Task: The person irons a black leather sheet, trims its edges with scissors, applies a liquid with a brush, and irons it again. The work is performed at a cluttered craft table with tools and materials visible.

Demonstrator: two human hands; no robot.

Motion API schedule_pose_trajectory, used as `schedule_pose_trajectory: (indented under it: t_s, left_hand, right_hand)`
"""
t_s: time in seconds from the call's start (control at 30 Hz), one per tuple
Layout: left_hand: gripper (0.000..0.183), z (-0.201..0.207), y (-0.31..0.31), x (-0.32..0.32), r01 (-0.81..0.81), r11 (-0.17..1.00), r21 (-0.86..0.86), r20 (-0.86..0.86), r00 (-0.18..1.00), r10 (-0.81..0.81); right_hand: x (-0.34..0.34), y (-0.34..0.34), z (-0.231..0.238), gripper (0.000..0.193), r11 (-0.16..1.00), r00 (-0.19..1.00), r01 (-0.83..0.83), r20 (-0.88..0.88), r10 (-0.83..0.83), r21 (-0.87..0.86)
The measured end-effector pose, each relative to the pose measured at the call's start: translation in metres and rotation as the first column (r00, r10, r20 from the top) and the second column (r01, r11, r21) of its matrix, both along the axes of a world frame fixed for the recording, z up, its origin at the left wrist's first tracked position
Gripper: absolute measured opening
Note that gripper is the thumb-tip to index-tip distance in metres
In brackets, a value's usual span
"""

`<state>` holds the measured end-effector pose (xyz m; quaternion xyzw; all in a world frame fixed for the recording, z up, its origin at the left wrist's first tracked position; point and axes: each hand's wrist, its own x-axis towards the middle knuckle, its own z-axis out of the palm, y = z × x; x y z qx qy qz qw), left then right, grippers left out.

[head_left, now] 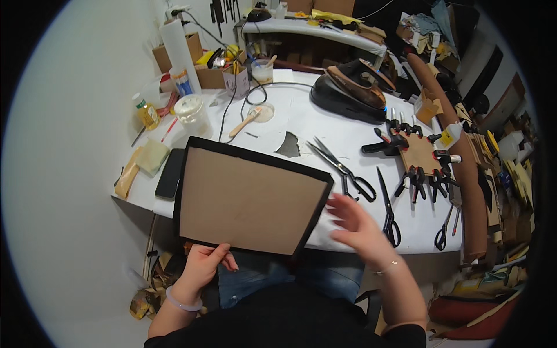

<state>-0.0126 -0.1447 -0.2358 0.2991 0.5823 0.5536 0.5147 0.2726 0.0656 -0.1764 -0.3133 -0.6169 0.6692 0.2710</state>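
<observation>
Two hands, both mine, are by a big brown board (249,203) with a black border all the way around. The board is right in front of me, at the near side of the white table (284,107), and its near edge sticks out over my lap. My left hand (206,264) pinches that near edge, close to its left end, with the thumb on top. My right hand (360,229) is spread wide just beside the board's right edge and holds nothing (it looks a bit blurry, so I cannot tell if a fingertip touches the edge).

Just left of the board lies a black phone (167,177). Past the board's far edge is a gray scrap (288,145). Big scissors (343,169) lie near the far right corner, and more black scissors (389,211) lie to the right of my right hand. Farther right, a small tan board (420,153) has lots of black clamps around it. An iron (351,90) sits on a black base at the far side. Left of it, a brush (243,123) leans on a round lid (266,112), and a white tub (192,116) stands farther left.
</observation>
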Motion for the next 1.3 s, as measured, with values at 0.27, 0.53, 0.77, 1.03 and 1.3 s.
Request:
schedule_pose_trajectory:
  t_s: [0.27, 0.53, 0.77, 1.03, 1.3]
  left_hand:
    - [0.055, 0.047, 0.030, -0.007, 0.336, 0.930, 0.146, 0.006, 0.940, -0.341]
    - [0.055, 0.071, 0.077, 0.035, -0.154, 0.963, 0.220, 0.562, 0.827, 0.004]
    - [0.040, 0.058, 0.107, -0.008, -0.428, 0.890, 0.156, 0.454, 0.832, 0.320]
    - [0.049, 0.032, 0.109, -0.040, -0.577, 0.790, 0.208, 0.481, 0.764, 0.431]
    - [0.048, 0.038, 0.102, -0.047, -0.621, 0.760, 0.192, 0.461, 0.741, 0.489]
  right_hand:
    - [-0.054, -0.008, 0.046, 0.028, 0.552, 0.984, 0.117, -0.173, 0.050, 0.825]
    - [-0.059, 0.039, 0.056, 0.013, -0.382, 0.999, -0.028, 0.033, 0.005, 0.924]
    - [-0.089, 0.262, 0.046, 0.081, -0.029, 0.905, 0.052, -0.060, -0.421, 0.998]
    - [-0.081, 0.468, 0.067, 0.074, 0.725, 0.698, -0.126, 0.579, -0.421, 0.678]
    - [-0.072, 0.443, 0.086, 0.039, 0.612, 0.624, -0.306, 0.639, -0.449, 0.729]
